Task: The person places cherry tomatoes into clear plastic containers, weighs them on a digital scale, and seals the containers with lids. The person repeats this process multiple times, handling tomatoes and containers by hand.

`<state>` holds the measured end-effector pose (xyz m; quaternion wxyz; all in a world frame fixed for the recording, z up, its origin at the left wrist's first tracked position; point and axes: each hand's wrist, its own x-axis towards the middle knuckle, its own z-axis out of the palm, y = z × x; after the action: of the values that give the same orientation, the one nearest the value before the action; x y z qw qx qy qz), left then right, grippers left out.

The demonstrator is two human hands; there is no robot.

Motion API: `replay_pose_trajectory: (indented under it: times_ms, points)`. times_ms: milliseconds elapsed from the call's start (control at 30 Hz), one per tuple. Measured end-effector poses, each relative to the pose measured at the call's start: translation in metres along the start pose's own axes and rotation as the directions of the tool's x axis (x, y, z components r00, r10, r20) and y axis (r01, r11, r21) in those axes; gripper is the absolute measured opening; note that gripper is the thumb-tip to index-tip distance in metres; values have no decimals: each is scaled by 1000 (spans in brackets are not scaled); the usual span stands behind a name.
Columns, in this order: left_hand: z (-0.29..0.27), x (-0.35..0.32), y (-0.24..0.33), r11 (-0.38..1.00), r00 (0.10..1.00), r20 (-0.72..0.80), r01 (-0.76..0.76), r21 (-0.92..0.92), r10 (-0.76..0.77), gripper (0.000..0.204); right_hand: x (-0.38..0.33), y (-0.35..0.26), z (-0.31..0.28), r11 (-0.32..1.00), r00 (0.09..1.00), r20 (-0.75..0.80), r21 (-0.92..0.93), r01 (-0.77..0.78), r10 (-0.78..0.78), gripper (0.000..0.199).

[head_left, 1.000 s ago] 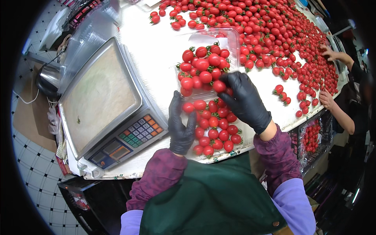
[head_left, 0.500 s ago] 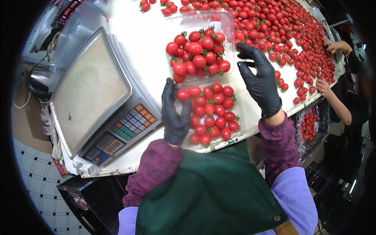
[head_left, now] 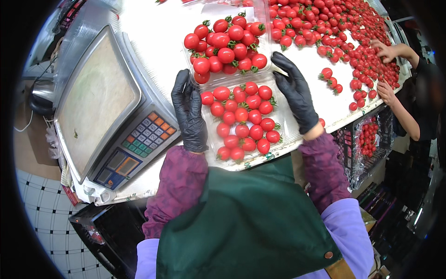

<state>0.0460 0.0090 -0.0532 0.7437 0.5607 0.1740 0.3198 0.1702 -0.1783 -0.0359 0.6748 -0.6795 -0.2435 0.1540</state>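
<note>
An open clear plastic clamshell box [head_left: 289, 125] lies in front of me, with red cherry tomatoes, some with green stems, in both of its halves. The far tomatoes [head_left: 226, 56] are heaped; the near ones [head_left: 241, 114] form a looser layer. My left hand [head_left: 189, 111], black-gloved, has its bent fingers against the box's left edge, by the join of the halves. At the opposite edge, my right hand [head_left: 297, 93], also black-gloved, reaches the far half's corner with fingers extended and thumb apart. Some fingertips are hidden against the plastic.
A digital scale [head_left: 97, 102] stands close on my left. Loose tomatoes [head_left: 320, 23] spread over the white table [head_left: 148, 51] at far right, where a co-worker's hands [head_left: 386, 90] touch them. A black crate [head_left: 369, 144] with bagged tomatoes sits below the right edge.
My left hand has slid farther along the box's left edge. My right hand has come in from the right to the box's edge. The view has shifted slightly.
</note>
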Motion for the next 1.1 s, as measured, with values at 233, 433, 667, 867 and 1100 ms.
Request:
replay_pose_trajectory:
  times_ms: [233,433,667,867,1100]
  points:
    - [1,7,-3,976,998,47,38,-214,-29,40,20,5,33,995,999,-29,95,-12,15,43]
    - [22,6,55,924,968,76,252,-287,-241,50,19,-15,27,879,965,58,402,-258,256,52]
    - [20,-27,102,774,902,211,432,-462,-377,54,-16,-84,29,585,828,196,623,-519,526,69]
    - [11,-62,125,655,825,333,565,-502,-457,64,-55,-98,34,498,741,220,618,-609,634,63]
    - [5,-75,133,479,658,429,749,-457,-619,63,-88,-79,35,505,720,239,571,-647,652,59]
